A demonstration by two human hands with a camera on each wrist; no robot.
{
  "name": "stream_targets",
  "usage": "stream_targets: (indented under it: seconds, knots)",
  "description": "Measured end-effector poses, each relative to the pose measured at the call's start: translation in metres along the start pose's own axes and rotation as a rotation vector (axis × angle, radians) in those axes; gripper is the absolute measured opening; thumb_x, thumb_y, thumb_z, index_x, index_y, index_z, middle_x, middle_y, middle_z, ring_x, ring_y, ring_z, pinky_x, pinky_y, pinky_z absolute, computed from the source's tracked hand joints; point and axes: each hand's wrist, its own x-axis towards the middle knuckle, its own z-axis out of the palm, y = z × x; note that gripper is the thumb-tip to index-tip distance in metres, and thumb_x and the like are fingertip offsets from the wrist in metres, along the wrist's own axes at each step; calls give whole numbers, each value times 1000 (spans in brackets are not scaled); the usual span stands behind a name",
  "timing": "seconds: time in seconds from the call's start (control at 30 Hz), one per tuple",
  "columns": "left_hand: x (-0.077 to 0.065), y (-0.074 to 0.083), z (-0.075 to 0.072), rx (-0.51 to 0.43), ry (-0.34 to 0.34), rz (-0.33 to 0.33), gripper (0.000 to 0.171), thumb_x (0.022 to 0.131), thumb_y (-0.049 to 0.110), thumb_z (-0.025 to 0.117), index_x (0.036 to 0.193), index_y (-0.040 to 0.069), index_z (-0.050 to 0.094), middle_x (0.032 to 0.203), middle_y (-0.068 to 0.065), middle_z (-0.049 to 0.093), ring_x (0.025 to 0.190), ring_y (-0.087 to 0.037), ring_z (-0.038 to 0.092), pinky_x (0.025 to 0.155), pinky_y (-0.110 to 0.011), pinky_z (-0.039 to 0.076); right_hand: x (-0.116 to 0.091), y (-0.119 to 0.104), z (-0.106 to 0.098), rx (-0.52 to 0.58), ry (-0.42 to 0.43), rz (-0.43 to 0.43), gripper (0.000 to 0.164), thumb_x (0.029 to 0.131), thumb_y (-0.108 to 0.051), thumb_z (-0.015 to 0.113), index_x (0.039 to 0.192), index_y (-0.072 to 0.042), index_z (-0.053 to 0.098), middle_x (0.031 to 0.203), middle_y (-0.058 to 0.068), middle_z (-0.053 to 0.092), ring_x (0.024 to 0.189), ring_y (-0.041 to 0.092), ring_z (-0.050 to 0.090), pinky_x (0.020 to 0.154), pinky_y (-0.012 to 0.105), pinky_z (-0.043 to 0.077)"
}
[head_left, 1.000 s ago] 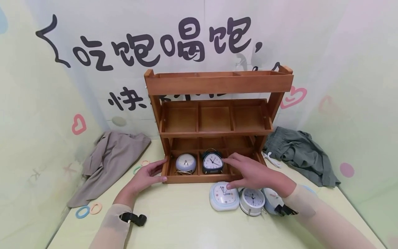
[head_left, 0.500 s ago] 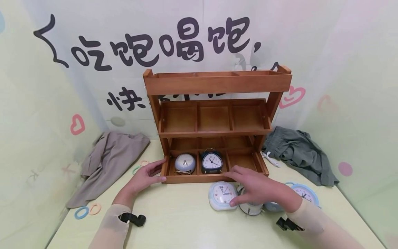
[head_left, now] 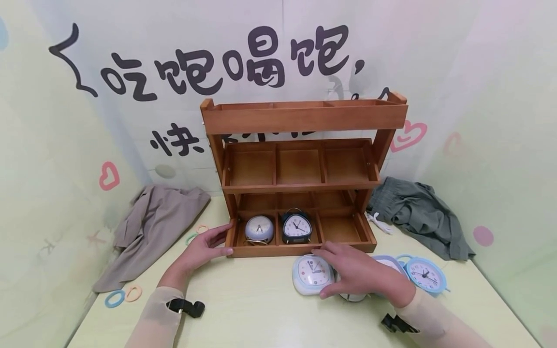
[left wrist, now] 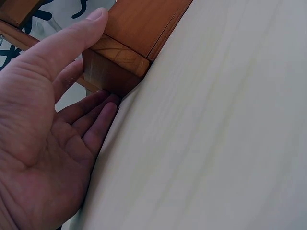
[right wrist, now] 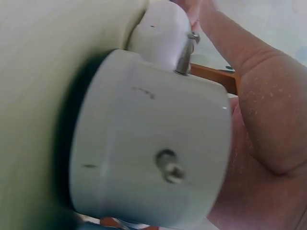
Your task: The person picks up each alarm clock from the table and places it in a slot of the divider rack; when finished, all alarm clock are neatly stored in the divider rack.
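Observation:
My left hand [head_left: 197, 253] holds the lower left corner of the brown wooden shelf rack [head_left: 304, 118], thumb at the front and fingers along the side. A white and pale-blue alarm clock [head_left: 310, 280] lies face up before the rack. My right hand [head_left: 365, 273] is over its right part, fingertips at its top edge and thumb near its lower right, with a gap between them. Beneath this hand a round white alarm clock [right wrist: 153, 143] is mostly hidden in the head view. A purplish-blue clock [head_left: 257, 229] and a dark triangular clock [head_left: 297, 227] stand in the bottom tier.
Right of my hand lie a partly covered bluish clock [head_left: 389, 262] and a light-blue alarm clock [head_left: 424, 275]. Grey-brown cloth [head_left: 161, 227] is at the left, dark green cloth [head_left: 417, 215] at the right. Blue [head_left: 115, 298] and orange rings [head_left: 133, 293] lie at left.
My right hand has moved down from the bottom tier's right compartment to the white and pale-blue clock on the table. The left hand keeps its place on the rack.

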Motion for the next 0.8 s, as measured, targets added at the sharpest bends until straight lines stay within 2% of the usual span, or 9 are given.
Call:
stream_targets:
  seconds: [0.23,0.4,0.57,0.8]
  knots:
    - [1,1,6,-2,-9,9,82,96,17,91,168,12,51,175,-10,44,158,-42,44,128,-45,39,0,5,12,-55,25,37,106,86,-81,80,163,-13,56,151,4,60,130,28,58,113,57,52]
    - [1,4,4,8,-8,8,83,96,18,91,168,13,51,175,-10,44,158,-42,44,128,-47,39,2,3,15,-46,51,52,109,83,-81,83,162,-11,57,150,6,61,128,31,59,110,59,52]
    - [0,4,2,12,-5,-2,83,96,18,91,168,12,51,175,-13,44,157,-43,45,128,-47,40,5,0,16,-37,47,74,114,79,-79,88,164,-10,55,153,10,61,136,37,58,114,62,49]
    - [-1,3,1,8,5,1,81,97,17,91,168,13,52,175,-11,44,158,-43,44,128,-45,40,9,1,19,-28,40,80,119,76,-82,88,165,-11,55,152,10,62,136,32,59,121,64,42]
